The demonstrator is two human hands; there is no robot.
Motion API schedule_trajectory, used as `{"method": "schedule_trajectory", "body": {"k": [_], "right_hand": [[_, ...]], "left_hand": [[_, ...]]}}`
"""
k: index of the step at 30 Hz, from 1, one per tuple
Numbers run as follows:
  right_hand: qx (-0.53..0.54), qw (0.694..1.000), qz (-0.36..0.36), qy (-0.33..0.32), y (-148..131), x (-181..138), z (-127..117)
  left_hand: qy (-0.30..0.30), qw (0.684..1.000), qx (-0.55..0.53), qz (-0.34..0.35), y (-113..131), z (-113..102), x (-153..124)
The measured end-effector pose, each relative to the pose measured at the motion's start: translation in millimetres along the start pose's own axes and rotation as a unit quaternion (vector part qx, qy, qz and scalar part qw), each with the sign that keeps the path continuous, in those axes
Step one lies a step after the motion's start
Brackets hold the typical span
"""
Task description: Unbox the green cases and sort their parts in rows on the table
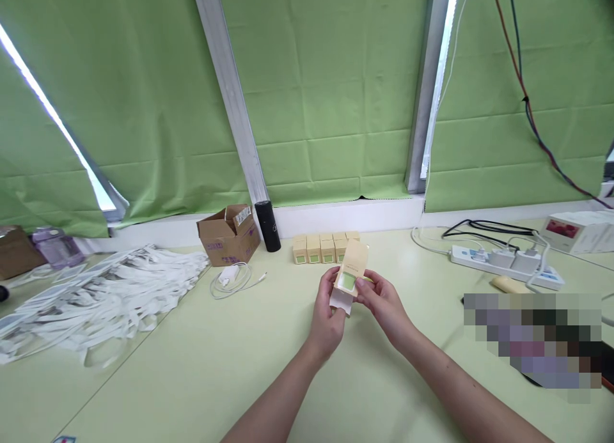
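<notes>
Both my hands hold one small tan carton (354, 268) with a green panel, just above the pale green table (192, 373). My left hand (327, 315) grips its lower left side, where a white flap or slip (341, 302) sticks out. My right hand (382, 302) pinches the carton's right side. The carton's top flap stands up open. A row of several like tan cartons (321, 248) stands upright on the table just behind my hands.
A heap of white straps (96, 296) covers the table's left. At the back are an open cardboard box (229, 235), a black cylinder (267, 225) and a coiled white charger cable (235, 278). A power strip (503, 261) with plugs and a white box (575, 232) lie right.
</notes>
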State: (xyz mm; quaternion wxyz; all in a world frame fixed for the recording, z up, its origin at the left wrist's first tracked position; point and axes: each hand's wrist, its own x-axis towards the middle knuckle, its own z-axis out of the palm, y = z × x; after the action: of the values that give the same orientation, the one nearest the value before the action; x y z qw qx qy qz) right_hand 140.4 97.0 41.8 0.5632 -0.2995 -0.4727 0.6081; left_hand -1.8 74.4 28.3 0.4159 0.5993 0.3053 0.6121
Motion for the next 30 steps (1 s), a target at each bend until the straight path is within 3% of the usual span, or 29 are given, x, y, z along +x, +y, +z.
{"method": "schedule_trajectory", "body": {"k": [6,13,22,26,30], "right_hand": [[0.039,0.999,0.018,0.032,-1.8,1.3,-2.4],[0.002,0.999,0.007,0.035,-5.8,-0.9,0.4],[0.013,0.997,0.018,0.070,-4.6,2.1,-2.4],[0.022,0.999,0.024,0.044,-5.9,0.2,0.3],[0.030,0.999,0.026,-0.013,-9.1,-3.0,4.4]], "left_hand": [[-0.002,0.999,0.052,0.016,4.2,-4.2,-2.0],[0.080,0.978,0.184,0.053,6.8,-3.8,0.8],[0.046,0.986,0.158,0.042,7.8,0.5,1.0],[0.037,0.985,0.163,0.038,5.9,-0.2,-0.5],[0.075,0.980,0.182,0.026,3.3,-0.9,-0.1]]}}
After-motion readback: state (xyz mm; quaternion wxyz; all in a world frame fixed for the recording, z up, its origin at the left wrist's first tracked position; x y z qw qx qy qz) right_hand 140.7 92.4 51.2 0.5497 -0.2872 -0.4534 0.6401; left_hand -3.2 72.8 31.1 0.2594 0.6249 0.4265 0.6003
